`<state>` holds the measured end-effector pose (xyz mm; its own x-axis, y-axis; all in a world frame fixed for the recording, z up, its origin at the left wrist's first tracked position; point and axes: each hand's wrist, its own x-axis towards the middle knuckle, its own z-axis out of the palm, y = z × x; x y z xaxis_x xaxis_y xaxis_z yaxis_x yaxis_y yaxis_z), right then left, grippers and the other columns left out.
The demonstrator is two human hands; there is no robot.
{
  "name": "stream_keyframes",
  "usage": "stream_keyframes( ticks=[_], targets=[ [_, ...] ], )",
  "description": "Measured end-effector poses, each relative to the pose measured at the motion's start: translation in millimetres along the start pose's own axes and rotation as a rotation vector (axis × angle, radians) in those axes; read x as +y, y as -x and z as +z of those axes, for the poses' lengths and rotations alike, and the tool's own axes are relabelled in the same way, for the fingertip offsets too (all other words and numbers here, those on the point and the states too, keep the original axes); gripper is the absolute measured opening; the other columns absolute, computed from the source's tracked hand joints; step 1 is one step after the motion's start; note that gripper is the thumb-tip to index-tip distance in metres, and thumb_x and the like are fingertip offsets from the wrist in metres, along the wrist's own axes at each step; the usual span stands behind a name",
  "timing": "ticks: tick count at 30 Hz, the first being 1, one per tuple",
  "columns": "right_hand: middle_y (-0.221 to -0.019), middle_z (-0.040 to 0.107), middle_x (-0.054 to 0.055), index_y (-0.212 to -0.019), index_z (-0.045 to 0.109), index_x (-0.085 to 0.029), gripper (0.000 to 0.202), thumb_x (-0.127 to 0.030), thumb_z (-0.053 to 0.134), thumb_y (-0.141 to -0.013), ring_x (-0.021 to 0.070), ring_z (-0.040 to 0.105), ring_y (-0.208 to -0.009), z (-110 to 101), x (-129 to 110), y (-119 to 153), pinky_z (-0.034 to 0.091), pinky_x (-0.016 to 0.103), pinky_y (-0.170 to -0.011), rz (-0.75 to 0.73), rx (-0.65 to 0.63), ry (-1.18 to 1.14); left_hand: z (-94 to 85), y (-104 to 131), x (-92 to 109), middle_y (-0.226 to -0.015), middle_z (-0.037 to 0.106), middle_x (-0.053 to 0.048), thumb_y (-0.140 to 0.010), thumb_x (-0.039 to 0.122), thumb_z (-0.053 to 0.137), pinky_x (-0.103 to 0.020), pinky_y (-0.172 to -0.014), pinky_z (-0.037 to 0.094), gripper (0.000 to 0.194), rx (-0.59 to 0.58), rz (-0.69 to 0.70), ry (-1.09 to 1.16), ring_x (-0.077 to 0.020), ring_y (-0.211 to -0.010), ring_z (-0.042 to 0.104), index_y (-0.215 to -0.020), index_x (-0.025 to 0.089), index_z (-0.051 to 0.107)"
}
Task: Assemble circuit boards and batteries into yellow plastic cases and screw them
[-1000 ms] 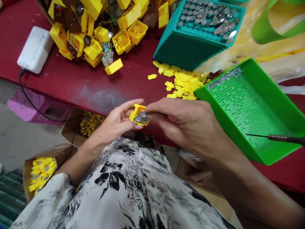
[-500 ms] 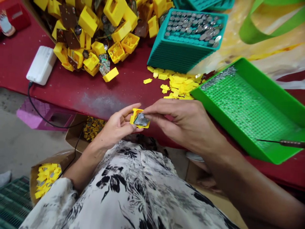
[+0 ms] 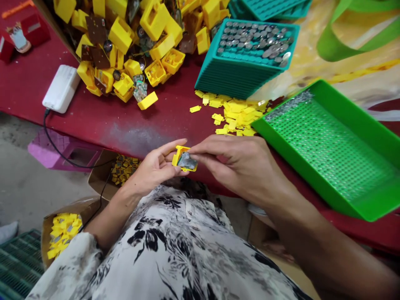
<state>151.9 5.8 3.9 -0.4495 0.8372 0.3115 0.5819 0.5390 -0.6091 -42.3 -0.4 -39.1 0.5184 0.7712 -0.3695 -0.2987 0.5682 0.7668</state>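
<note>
Left of the green tray, the left hand has a small yellow case in its closed grip. The right hand brings its grip — thumb and fingers nearly together — against the grey insert inside; whether it has hold, I cannot tell. On the bench, yellow tabs lie beside the tray's left corner; a white box — any print too small to read — lies well left.

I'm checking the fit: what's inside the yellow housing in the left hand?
The yellow housing in the left hand contains a grey part, with the right hand at its edge. Whatever lies beneath that part is covered.
</note>
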Motion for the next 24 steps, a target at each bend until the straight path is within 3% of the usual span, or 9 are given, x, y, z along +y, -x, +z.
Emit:
stream_keyframes(
  ticks=[5,10,15,20,24],
  targets=[
    [-0.08,0.073,0.001,-0.088,0.07,-0.018,0.011,-0.011,0.062,-0.091,0.0129,0.068,-0.069,3,-1,2,0.05,0.023,-0.062,-0.015,0.017,0.115,3.0,1,2,-0.118,0.073,-0.01,-0.073,0.019,0.081,-0.027,-0.084,0.06,0.064,0.039,0.017,-0.012,-0.0185,-0.099,0.071,-0.134,0.016,0.062],
    [-0.083,0.071,0.002,-0.09,0.069,-0.019,0.011,-0.014,0.06,-0.094,0.0127,0.065,-0.073,7,0,4,0.051,0.024,-0.066,-0.096,0.052,0.125,5.9,1,1,-0.115,0.074,-0.009,-0.075,0.03,0.083,-0.026,-0.078,0.061,0.055,0.106,0.029,-0.047,-0.0165,-0.093,0.071,-0.126,0.017,0.066],
    [-0.094,0.06,0.007,-0.092,0.07,-0.017,0.011,-0.013,0.06,-0.093,0.0155,0.061,-0.09,12,3,8,0.054,0.028,-0.074,-0.094,0.189,0.088,9.7,1,-1,-0.107,0.075,-0.005,-0.075,0.033,0.083,-0.025,-0.074,0.06,0.05,0.157,0.021,0.019,-0.014,-0.086,0.071,-0.121,0.02,0.069],
    [-0.089,0.062,0.004,-0.093,0.068,-0.021,0.009,-0.014,0.064,-0.091,0.0137,0.061,-0.081,19,5,16,0.053,0.029,-0.069,-0.04,0.271,0.047,15.8,4,-1,-0.102,0.075,-0.004,-0.075,0.032,0.082,-0.025,-0.071,0.06,0.047,0.166,0.002,0.088,-0.0145,-0.083,0.071,-0.118,0.019,0.07],
    [-0.084,0.061,0.005,-0.085,0.068,-0.02,0.012,-0.012,0.062,-0.091,0.0152,0.059,-0.077,29,5,20,0.051,0.03,-0.064,-0.03,0.32,0.069,23.4,5,-1,-0.097,0.074,-0.004,-0.079,0.03,0.077,-0.024,-0.07,0.06,0.043,0.217,0.045,-0.031,-0.0126,-0.08,0.069,-0.12,0.017,0.068]
  ],
)
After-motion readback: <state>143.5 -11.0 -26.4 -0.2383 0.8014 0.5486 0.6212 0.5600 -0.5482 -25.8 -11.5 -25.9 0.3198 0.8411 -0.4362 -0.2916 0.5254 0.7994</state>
